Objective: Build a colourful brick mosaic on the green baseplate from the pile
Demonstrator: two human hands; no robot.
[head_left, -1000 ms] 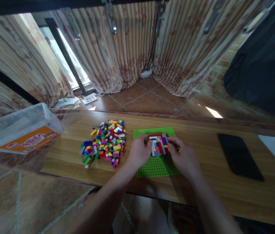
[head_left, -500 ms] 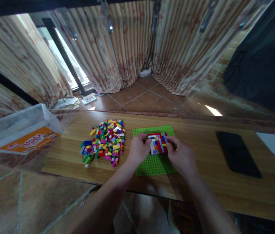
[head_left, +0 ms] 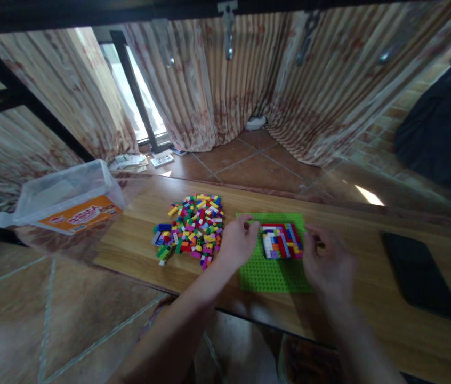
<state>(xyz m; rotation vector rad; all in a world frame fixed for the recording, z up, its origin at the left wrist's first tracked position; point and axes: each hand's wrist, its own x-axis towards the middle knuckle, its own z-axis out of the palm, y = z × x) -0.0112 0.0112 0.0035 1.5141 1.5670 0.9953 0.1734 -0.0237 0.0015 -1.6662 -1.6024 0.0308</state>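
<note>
Table (head_left: 129, 245) holds bricks (head_left: 195, 224), baseplate (head_left: 265, 277) (tablet (head_left: 419, 274), perhaps).

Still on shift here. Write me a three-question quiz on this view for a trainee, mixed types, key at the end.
1. Which hand is nearer the loose bricks?
2. True or false: the loose bricks lie inside the clear box.
3. What colour is the baseplate beneath the brick build? A) red B) green C) white

Key:
1. The left hand.
2. False; they lie on the wood-grain table.
3. B.
</note>
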